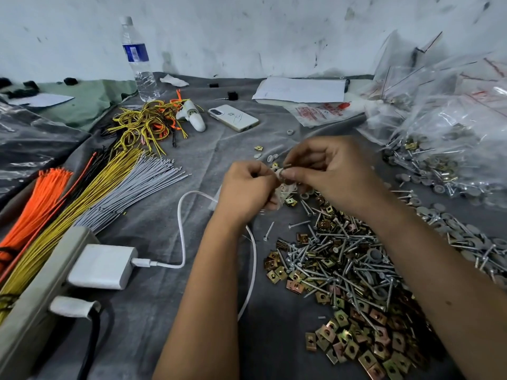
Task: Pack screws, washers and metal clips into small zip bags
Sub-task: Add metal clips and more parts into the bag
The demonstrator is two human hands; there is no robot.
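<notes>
Above the table's (170, 311) screw pile (343, 259), our left hand (247, 189) pinches a small zip bag (282, 192) to steady its mouth; our right hand (326, 171), fingers curled, feeds in something small, likely a screw.

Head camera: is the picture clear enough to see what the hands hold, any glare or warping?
Head view: soft, even light, faint shadows; the wide lens bows the edges. Left hand and right hand pinch a small zip bag, slightly blurred, contents unclear. Glare whitens the filled bags on the right.
</notes>
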